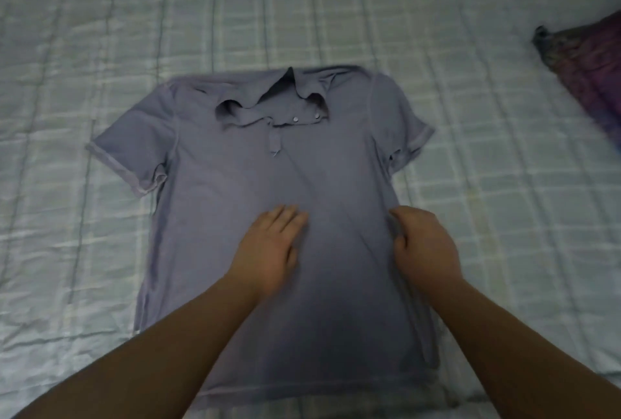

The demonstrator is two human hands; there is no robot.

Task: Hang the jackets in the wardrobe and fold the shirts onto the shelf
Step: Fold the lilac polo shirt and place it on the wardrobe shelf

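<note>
Left hand (272, 243) lies flat on the shirt (235, 163), fingers straight; right hand (423, 243) pinches its side edge.

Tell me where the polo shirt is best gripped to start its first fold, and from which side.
Probably the shirt at its right side edge, from the right: it lies flat, front up, on the bed, and the right hand is already there, fingers curled at that seam. The left hand rests flat mid-body and could pin it.
</note>
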